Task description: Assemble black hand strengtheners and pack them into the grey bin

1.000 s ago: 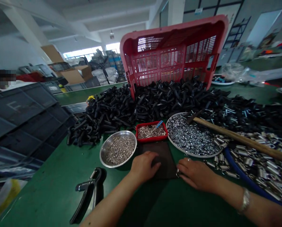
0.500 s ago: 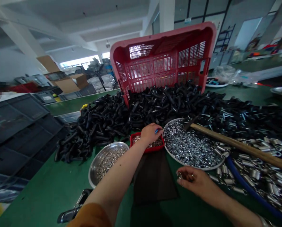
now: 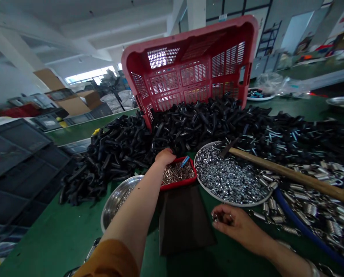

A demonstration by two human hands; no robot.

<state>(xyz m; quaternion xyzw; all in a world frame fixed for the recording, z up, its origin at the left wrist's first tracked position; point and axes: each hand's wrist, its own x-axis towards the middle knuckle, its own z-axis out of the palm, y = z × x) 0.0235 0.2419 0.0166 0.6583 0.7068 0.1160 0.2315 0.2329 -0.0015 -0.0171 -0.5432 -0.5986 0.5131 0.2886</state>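
Note:
My left hand (image 3: 165, 156) reaches to the back left rim of a small red tray (image 3: 180, 185), at the front of a heap of black curved parts (image 3: 186, 129). Its fingertips are hidden, so I cannot see whether it grips anything. Thin metal pins (image 3: 172, 175) fill the tray, and a blue-ended tool (image 3: 184, 161) leans in it. Over the green table, my right hand (image 3: 235, 225) is curled, with small shiny metal pieces (image 3: 215, 217) between thumb and fingers. A dark flat pad (image 3: 186, 225) lies between my arms.
A round dish of metal rings (image 3: 232, 181) carries the head of a wooden-handled hammer (image 3: 290, 171). Metal springs (image 3: 310, 209) and a blue hose (image 3: 293, 217) lie right. A steel bowl (image 3: 108, 207) stands left. Behind the heap, a red crate (image 3: 189, 42) lies tipped.
My left hand has moved left across the red tray, from near the blue-ended tool to its back left rim. The right hand keeps its hold almost in place. The view has shifted slightly.

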